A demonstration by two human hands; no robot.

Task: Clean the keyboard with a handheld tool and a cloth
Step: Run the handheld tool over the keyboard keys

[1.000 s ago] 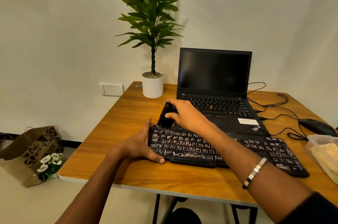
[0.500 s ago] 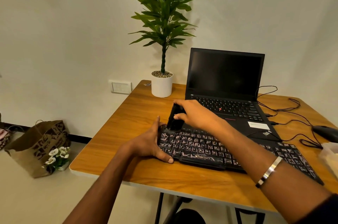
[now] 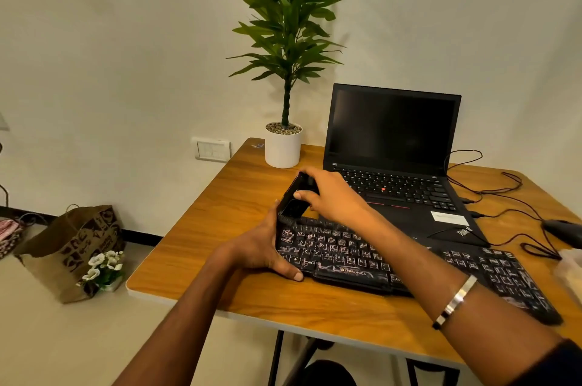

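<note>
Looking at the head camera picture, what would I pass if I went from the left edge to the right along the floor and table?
Paper bag → white flowers → wall socket → white plant pot → black handheld tool → laptop → cables → mouse.

A black Zebronics keyboard point(image 3: 393, 262) lies on the wooden surface point(image 3: 226, 203) in front of an open black ThinkPad laptop point(image 3: 396, 146) with a dark screen. The left hand point(image 3: 261, 250) grips the keyboard's left end, thumb on its front edge. The right hand point(image 3: 333, 193) holds a black handheld tool point(image 3: 291, 199) tilted, its lower end touching the keyboard's far-left corner. A potted plant point(image 3: 283, 143) stands beside the laptop. A brown paper bag point(image 3: 72, 247) sits on the floor.
</note>
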